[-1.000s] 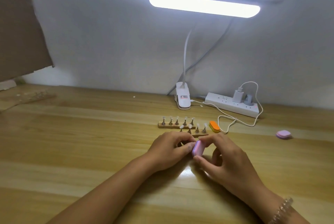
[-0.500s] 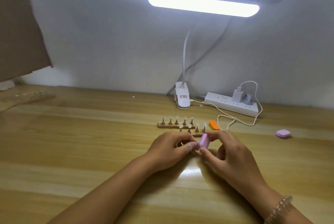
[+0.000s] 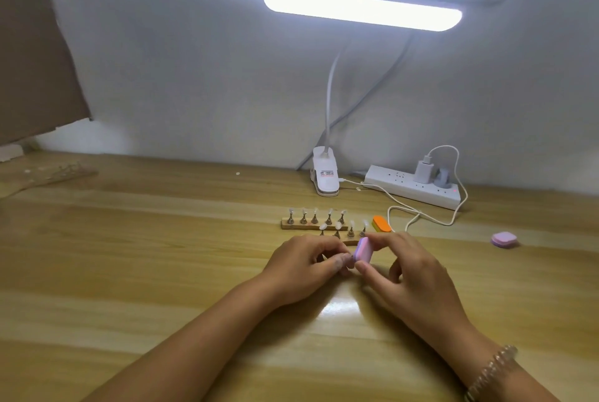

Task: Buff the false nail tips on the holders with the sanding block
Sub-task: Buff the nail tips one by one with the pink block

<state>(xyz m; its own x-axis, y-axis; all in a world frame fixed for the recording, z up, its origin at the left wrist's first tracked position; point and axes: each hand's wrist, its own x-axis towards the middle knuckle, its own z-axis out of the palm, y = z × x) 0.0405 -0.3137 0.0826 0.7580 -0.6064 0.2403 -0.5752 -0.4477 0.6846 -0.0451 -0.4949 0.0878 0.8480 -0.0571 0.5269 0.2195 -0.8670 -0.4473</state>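
Note:
My right hand [image 3: 408,268] pinches a small pink sanding block [image 3: 362,250] between thumb and fingers. The block stands on edge against the fingertips of my left hand [image 3: 304,263], whose fingers are curled round a small nail holder that is mostly hidden. Just behind my hands lie two wooden strips: the far strip [image 3: 285,225] carries several metal holders with pale nail tips [image 3: 314,213], the near strip [image 3: 348,242] carries several more nail tips [image 3: 351,225] and is partly covered by my fingers.
An orange sanding block [image 3: 381,224] lies right of the strips, a second pink block [image 3: 503,239] farther right. At the back stand a clip lamp base [image 3: 325,176], a white power strip [image 3: 411,187] with a looping white cable [image 3: 421,216]. Cardboard [image 3: 32,58] leans at the left.
The sanding block has slid back and forth beside my left fingertips, tilting up and away, then coming back slightly. My left hand has stayed in place.

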